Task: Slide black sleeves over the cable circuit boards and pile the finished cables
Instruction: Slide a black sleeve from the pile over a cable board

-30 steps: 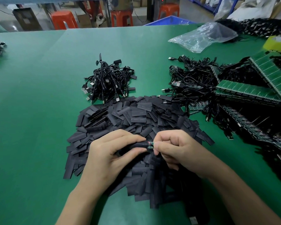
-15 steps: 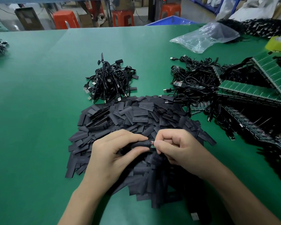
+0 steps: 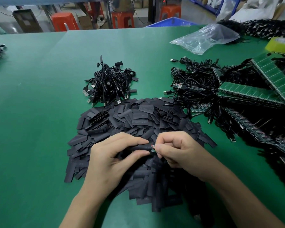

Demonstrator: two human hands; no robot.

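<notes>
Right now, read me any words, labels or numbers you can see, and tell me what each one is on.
Nothing here can be read as text.
On the loose black sleeves: faint pale print, too blurred to read.
On the cardboard box behind the table: a dark patch, perhaps a label, too small to read.

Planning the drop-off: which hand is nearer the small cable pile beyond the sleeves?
Left. The left hand lies almost straight in front of the cable pile, across the sleeves; the right hand is off to the pile's right, farther away.
</notes>
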